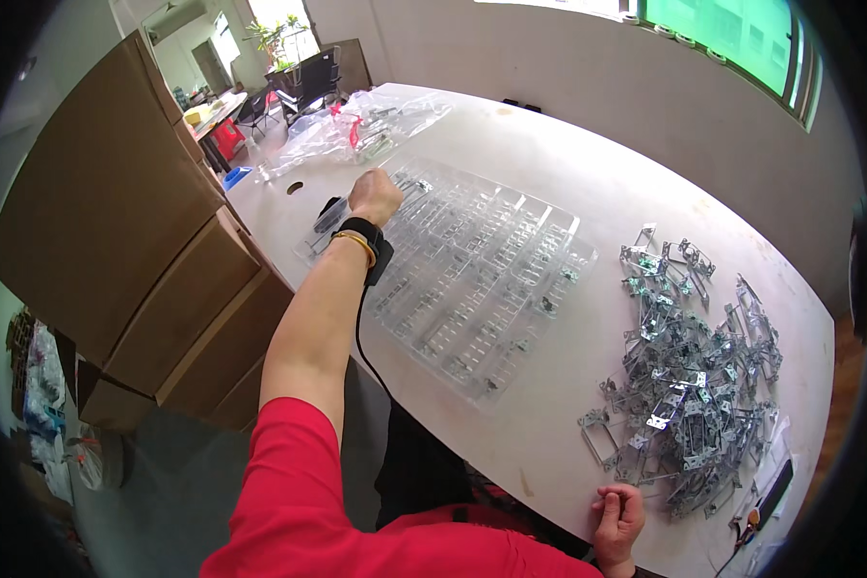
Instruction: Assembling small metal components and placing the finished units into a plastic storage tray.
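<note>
My left hand (374, 196) is stretched out over the far left end of a clear plastic compartment tray (472, 279), its fingers closed; whether it holds a small part I cannot tell. A black band and a yellow bracelet sit on that wrist. My right hand (617, 520) rests curled in a loose fist on the table's near edge, beside a big pile of small metal frame parts (689, 376). Several metal parts lie in the tray's slots.
The white table (568, 164) carries crumpled clear plastic bags (356, 130) at its far end. Large brown cardboard boxes (125, 231) stand along its left side. A black cable hangs from my left wrist. Chairs and a plant stand far behind.
</note>
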`<state>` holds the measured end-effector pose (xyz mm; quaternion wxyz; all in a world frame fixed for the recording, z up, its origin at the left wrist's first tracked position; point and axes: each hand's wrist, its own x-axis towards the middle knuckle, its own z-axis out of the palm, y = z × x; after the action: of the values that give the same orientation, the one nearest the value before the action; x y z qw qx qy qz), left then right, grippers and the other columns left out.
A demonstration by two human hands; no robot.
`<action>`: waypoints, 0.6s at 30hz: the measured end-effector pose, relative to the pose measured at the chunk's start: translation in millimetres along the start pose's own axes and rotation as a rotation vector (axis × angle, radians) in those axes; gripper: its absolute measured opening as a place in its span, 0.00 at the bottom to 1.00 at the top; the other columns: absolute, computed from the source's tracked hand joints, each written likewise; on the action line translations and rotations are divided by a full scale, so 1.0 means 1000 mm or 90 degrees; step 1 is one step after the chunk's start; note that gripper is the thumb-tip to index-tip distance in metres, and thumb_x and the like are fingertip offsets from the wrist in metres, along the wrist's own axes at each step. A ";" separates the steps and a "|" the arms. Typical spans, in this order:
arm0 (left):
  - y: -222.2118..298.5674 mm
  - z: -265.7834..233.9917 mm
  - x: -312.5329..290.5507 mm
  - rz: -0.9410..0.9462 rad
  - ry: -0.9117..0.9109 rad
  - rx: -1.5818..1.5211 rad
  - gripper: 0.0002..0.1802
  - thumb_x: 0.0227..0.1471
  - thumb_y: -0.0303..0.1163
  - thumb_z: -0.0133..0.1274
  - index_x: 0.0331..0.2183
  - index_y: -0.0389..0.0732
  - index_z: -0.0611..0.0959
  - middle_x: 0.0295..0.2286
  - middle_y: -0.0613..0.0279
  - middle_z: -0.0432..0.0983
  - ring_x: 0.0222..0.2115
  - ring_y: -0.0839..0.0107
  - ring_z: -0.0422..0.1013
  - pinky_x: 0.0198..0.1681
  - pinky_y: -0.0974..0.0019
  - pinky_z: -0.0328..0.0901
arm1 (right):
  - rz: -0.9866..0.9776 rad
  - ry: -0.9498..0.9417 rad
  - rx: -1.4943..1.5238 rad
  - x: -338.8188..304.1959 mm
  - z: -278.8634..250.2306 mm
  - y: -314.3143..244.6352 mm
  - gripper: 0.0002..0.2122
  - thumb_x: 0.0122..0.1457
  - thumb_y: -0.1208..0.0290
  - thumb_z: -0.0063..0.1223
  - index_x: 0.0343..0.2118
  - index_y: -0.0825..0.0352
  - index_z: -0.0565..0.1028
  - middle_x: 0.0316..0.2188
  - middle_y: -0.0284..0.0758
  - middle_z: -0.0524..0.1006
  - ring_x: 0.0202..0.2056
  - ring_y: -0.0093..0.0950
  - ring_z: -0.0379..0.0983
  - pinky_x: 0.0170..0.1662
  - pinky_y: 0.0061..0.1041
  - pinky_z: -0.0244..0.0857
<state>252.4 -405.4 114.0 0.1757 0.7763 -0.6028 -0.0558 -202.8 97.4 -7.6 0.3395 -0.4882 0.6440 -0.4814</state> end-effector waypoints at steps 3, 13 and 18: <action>-0.002 0.004 0.005 -0.001 0.109 0.016 0.10 0.39 0.29 0.60 0.28 0.39 0.92 0.31 0.41 0.86 0.37 0.49 0.83 0.46 0.55 0.75 | 0.001 0.002 0.015 0.000 0.001 0.003 0.03 0.73 0.74 0.49 0.43 0.67 0.73 0.36 0.32 0.79 0.30 0.18 0.75 0.37 0.18 0.70; 0.031 -0.006 -0.017 -0.057 -0.006 0.060 0.22 0.52 0.32 0.56 0.48 0.34 0.87 0.50 0.43 0.82 0.56 0.48 0.76 0.60 0.49 0.68 | -0.022 0.001 -0.006 0.000 0.000 0.001 0.04 0.74 0.73 0.50 0.43 0.67 0.74 0.35 0.32 0.80 0.29 0.17 0.75 0.36 0.18 0.70; 0.035 -0.009 -0.021 -0.056 -0.011 0.071 0.22 0.52 0.32 0.56 0.48 0.35 0.87 0.51 0.44 0.82 0.56 0.49 0.76 0.60 0.50 0.68 | -0.023 0.001 -0.006 -0.001 0.001 0.000 0.04 0.73 0.73 0.50 0.43 0.67 0.74 0.35 0.32 0.80 0.29 0.17 0.75 0.35 0.18 0.70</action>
<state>217.9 -390.8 131.9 0.1243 0.8100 -0.5720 -0.0359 -201.9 97.6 -8.1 0.3275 -0.5011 0.6377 -0.4848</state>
